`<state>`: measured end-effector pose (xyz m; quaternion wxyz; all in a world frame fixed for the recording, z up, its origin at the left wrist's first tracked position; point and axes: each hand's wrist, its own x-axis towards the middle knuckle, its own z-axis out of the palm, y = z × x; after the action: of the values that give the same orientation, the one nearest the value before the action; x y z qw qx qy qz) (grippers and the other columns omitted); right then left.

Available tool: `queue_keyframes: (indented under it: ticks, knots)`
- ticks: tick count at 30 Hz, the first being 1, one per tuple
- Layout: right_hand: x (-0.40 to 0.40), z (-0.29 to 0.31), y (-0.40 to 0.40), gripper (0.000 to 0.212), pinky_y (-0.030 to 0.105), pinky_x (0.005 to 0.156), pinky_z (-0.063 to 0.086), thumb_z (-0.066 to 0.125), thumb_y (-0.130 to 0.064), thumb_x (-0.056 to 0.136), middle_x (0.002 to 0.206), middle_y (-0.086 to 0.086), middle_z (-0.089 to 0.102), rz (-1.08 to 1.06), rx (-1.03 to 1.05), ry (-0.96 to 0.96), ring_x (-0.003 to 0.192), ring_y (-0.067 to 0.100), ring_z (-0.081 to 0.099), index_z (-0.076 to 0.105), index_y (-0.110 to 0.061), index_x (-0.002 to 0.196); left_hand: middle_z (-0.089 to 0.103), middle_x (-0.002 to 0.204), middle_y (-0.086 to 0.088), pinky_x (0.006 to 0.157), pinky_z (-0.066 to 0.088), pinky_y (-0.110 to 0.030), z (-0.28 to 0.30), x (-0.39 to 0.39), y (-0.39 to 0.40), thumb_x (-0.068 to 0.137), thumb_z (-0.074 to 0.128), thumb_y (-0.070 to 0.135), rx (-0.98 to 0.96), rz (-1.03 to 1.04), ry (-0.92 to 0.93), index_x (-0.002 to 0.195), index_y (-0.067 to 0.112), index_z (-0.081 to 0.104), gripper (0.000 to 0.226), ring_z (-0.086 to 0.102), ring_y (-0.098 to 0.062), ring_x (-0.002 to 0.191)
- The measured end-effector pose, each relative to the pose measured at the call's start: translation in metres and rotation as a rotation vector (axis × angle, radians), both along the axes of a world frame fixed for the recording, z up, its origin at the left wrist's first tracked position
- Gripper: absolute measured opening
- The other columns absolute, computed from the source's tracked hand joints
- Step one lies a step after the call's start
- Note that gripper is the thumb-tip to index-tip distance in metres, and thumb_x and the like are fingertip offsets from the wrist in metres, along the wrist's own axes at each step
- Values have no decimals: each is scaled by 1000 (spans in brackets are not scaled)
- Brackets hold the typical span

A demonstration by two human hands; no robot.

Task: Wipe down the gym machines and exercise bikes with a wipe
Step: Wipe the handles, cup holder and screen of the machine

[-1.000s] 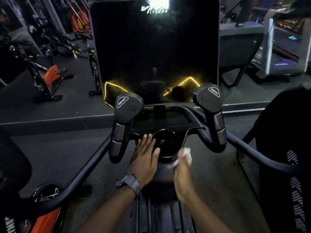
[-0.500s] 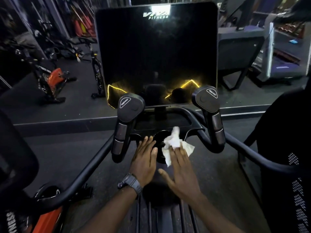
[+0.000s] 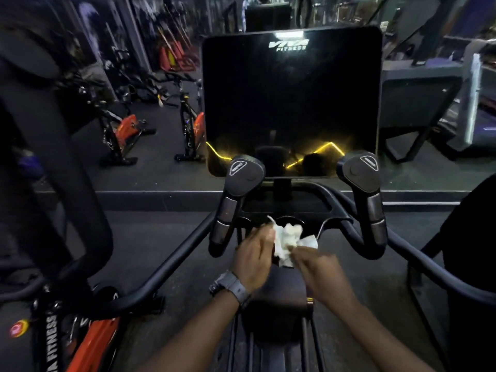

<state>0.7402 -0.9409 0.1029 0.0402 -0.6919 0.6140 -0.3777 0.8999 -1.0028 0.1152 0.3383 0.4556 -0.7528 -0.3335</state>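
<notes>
A crumpled white wipe (image 3: pixel 291 241) sits between my two hands, just in front of the round cup holder (image 3: pixel 308 224) of the black exercise machine. My left hand (image 3: pixel 253 257), with a grey watch on its wrist, grips the wipe's left side. My right hand (image 3: pixel 315 267) pinches its right side; both hands are blurred. Above them stands the machine's dark console screen (image 3: pixel 291 103) marked VIVA FITNESS. A left grip (image 3: pixel 236 200) and a right grip (image 3: pixel 367 197) rise on either side.
Curved black handlebars (image 3: pixel 166 267) sweep out to both sides. An orange and black bike frame (image 3: pixel 88 336) is at the lower left. More spin bikes (image 3: pixel 120 135) stand on the dark floor behind. A treadmill (image 3: pixel 429 108) is at the back right.
My left hand has lifted off the console and taken hold of the wipe. My right hand went from pressing it flat to pinching it. The view has tilted and shifted right.
</notes>
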Motion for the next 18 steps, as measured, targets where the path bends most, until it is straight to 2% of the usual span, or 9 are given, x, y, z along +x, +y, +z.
queue_keyframes:
  ticks: [2, 3, 5, 6, 7, 9, 11, 14, 18]
  knots:
    - [13, 22, -7, 25, 7, 74, 46, 63, -3, 92, 93, -17, 75, -51, 67, -512, 86, -5, 67, 75, -22, 103, 58, 140, -2, 111, 39, -35, 22, 1, 13, 97, 24, 53, -49, -1, 103, 138, 13, 55, 65, 52, -11, 131]
    - [22, 37, -11, 26, 10, 78, 47, 62, -2, 92, 95, -17, 75, -29, 80, -758, 90, -3, 67, 74, -22, 105, 56, 142, 0, 112, 39, -32, 37, 4, 20, 99, 27, 50, -98, -13, 153, 140, 12, 53, 61, 50, -7, 132]
    - [41, 71, -13, 27, 17, 76, 50, 59, -4, 95, 93, -3, 76, 20, -15, -1016, 88, 7, 67, 71, -23, 110, 51, 146, -1, 113, 36, -24, 66, 13, 35, 103, 28, 47, -250, -28, 241, 143, 8, 48, 59, 45, -5, 136]
    - [52, 89, -12, 26, 17, 76, 51, 58, -7, 96, 93, 0, 76, 44, -115, -973, 88, 8, 67, 70, -22, 113, 50, 147, -5, 113, 35, -25, 80, 20, 41, 104, 26, 46, -321, -21, 282, 144, 5, 46, 60, 44, -9, 138]
    - [63, 105, -12, 25, 17, 82, 50, 58, -10, 96, 102, -1, 75, 69, -229, -817, 96, 6, 67, 69, -19, 117, 49, 148, -8, 114, 35, -27, 91, 28, 44, 104, 25, 45, -378, 4, 321, 144, 3, 45, 61, 44, -14, 140]
    - [78, 122, -23, 31, 20, 105, 42, 54, -20, 98, 127, 2, 65, 97, -423, -302, 125, 8, 55, 63, -12, 127, 50, 147, -10, 114, 36, -29, 103, 42, 41, 104, 25, 40, -438, 113, 392, 143, 1, 44, 58, 44, -17, 140]
    - [84, 126, -45, 45, 33, 119, 27, 45, -32, 103, 142, 10, 52, 114, -450, 164, 142, 18, 36, 51, -7, 140, 52, 145, -2, 110, 37, -23, 107, 53, 32, 102, 26, 36, -396, 217, 435, 142, 4, 47, 55, 46, -9, 137]
    - [84, 120, -61, 55, 44, 121, 19, 36, -40, 105, 150, 11, 44, 34, -369, 385, 147, 22, 25, 40, -5, 147, 57, 138, 10, 108, 41, -21, 106, 62, 21, 102, 26, 42, -226, 237, 472, 141, 13, 52, 54, 50, 0, 131]
    - [74, 80, -49, 47, 58, 118, 17, 39, -40, 104, 147, 11, 48, 31, -436, 651, 148, 31, 22, 56, -9, 136, 58, 137, 9, 105, 40, -16, 95, 71, 24, 100, 27, 49, -123, 277, 495, 145, 21, 45, 56, 51, 3, 128]
